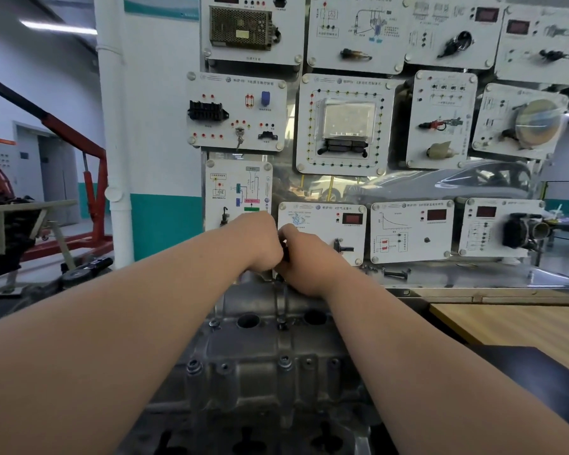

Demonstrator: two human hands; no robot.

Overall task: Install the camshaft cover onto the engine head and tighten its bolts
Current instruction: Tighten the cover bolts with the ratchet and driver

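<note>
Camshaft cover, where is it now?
Head view: the camshaft cover lies low and central, left of the wooden table, left hand and right hand at its far end.

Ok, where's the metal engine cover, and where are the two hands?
camshaft cover (255,377): head view, grey top between the arms.
left hand (260,241): head view, back of the hand.
right hand (304,259): head view, back of the hand.

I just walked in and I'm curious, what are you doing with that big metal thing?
A person is working at the far end of the grey camshaft cover. The right hand grips a small dark tool there; the left hand is pressed close beside it, fingers hidden. Several bolts already sit in the cover nearer the camera. How tight they are cannot be seen.
</note>
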